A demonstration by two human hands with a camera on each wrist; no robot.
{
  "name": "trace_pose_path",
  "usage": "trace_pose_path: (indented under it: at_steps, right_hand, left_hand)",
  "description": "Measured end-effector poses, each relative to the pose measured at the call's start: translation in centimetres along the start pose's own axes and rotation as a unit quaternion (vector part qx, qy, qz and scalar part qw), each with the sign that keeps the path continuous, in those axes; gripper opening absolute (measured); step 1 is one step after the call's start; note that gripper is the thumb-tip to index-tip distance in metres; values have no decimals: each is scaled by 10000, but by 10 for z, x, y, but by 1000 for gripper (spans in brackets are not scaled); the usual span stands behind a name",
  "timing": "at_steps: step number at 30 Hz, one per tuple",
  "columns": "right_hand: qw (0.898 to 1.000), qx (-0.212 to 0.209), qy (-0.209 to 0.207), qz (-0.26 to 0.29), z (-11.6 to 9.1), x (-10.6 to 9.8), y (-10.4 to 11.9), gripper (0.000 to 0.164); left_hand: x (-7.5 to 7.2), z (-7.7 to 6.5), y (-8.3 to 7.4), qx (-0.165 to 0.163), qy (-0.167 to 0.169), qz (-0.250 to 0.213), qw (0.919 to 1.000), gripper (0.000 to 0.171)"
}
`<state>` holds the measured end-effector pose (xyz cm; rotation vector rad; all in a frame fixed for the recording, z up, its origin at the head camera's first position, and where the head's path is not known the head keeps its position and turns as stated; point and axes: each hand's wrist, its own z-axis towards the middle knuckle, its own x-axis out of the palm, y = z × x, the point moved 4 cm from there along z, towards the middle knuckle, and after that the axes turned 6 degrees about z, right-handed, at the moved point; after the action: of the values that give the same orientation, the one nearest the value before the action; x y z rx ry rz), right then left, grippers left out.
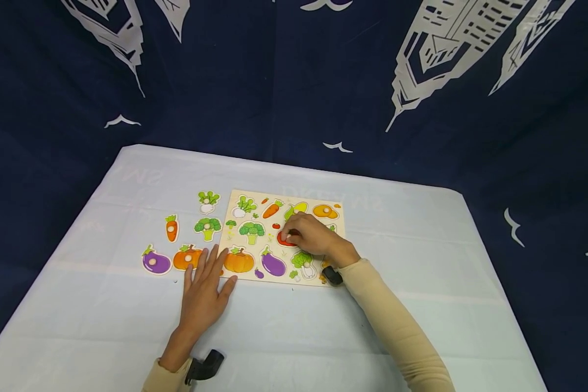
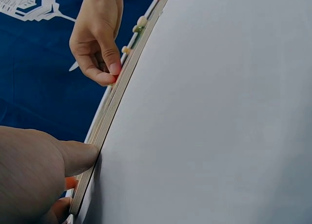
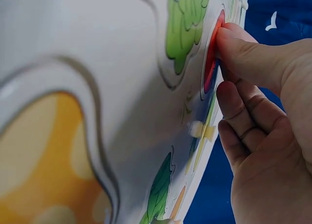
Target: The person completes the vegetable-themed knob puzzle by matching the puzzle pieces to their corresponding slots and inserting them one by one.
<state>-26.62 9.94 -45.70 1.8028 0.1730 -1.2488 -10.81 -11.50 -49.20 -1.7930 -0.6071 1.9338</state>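
Note:
A wooden vegetable puzzle board (image 1: 274, 280) lies on the table. My right hand (image 1: 312, 235) is over its middle, thumb and forefinger pinching the red tomato piece (image 3: 210, 63) at the tomato picture. The other right fingers are loosely bent in the right wrist view. My left hand (image 1: 203, 299) rests at the board's lower left corner with fingers spread. Its thumb touches the board's edge (image 2: 109, 114) in the left wrist view. Beside those fingers lies a pumpkin piece (image 1: 182, 259), partly covered by them.
Left of the board lie a white turnip piece (image 1: 207, 203), a broccoli piece (image 1: 208, 227), a carrot piece (image 1: 172, 230) and an eggplant piece (image 1: 157, 263). White cloth covers the table (image 1: 421, 272). Behind it hangs a dark blue curtain (image 1: 274, 81).

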Motion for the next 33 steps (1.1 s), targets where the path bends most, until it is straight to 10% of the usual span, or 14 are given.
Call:
trace_pose_path:
  at_steps: [18,33]
  right_hand:
    - [9962,-82,-704,510,-22,-19,-2,29]
    - [9570,163,-2276,1794,-81,-65,-28,33]
  left_hand:
    - [1,1,1,-51,122,-21,9999,67]
    - [2,1,2,-105,189,15,9998,68]
